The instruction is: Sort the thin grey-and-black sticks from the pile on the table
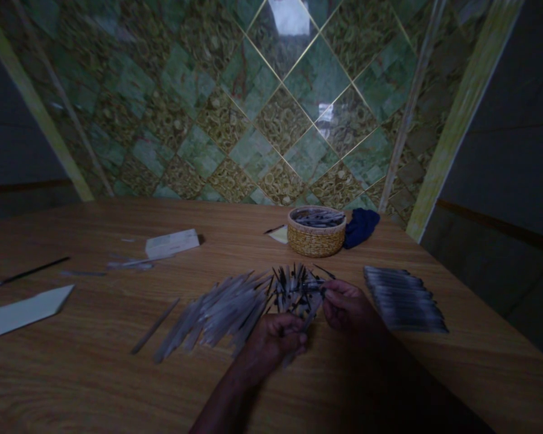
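The person's left hand (278,340) was nearly closed, thumb and fingers pinching a slim, translucent plastic stick (314,308). The right hand (348,304) was likewise drawn in, its fingertips on a small black piece (323,292); blur prevented telling whether the two were joined. Both were held above the near edge of a cluster of black-tipped pieces (294,283) on the wood-grain tabletop (117,392). A loose pile of pale, translucent sticks (226,304) lay to the left; a neat row of dark, slender sticks (405,299) lay to the right. The step in hand was judged to be fingertip handling of single parts. The next move, in this inspector's judgement, called for a light pinch and careful alignment.
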### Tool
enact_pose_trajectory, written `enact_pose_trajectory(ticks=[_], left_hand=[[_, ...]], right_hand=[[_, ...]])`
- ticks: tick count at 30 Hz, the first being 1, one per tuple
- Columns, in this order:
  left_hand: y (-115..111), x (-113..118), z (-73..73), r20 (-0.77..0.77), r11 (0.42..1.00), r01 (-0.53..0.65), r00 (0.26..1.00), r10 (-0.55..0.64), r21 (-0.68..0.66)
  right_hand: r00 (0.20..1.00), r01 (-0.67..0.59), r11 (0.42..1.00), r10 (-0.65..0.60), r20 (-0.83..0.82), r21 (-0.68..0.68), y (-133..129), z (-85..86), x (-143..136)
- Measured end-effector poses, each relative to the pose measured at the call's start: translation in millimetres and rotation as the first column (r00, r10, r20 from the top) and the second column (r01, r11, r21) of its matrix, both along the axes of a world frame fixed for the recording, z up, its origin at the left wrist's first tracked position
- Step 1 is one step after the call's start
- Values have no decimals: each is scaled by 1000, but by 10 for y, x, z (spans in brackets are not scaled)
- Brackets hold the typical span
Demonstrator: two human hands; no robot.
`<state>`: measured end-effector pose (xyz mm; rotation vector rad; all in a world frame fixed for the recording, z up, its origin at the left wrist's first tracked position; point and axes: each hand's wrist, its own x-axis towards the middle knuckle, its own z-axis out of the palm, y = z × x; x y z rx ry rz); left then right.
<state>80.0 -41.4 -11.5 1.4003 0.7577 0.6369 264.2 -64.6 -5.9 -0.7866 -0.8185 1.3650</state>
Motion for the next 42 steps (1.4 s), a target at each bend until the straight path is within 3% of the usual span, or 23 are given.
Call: enact_pose_trajectory(ticks=[8, 16, 21, 25, 28, 31, 42], left_hand=[[11, 3, -39, -25, 1000, -5, 1000, 5, 9], [-18, -5, 29, -15, 999, 28, 999, -28, 41], [-19, -15, 11, 112, 997, 65, 992, -62, -31], [6, -34, -14, 144, 994, 76, 987, -65, -73], [25, -63, 7, 55, 997, 33, 998, -30, -66], [31, -101, 50, -30, 998, 68, 997, -69, -3], [43, -181, 95, -161, 987, 151, 977, -142, 50]], right_hand=[[999, -31, 999, 31, 6, 28, 7, -69, -26], [1000, -12, 1000, 12, 7, 18, 11, -109, -47], [1000, -17, 1000, 17, 15, 23, 19, -97, -39], [985, -27, 998, 16, 169, 59, 14, -50, 82], [926, -92, 993, 61, 373, 67, -8, 3, 235], [849, -184, 982, 141, 510, 35, -37, 48, 363], [633, -245, 969, 148, 760, 15, -54, 109, 432]])
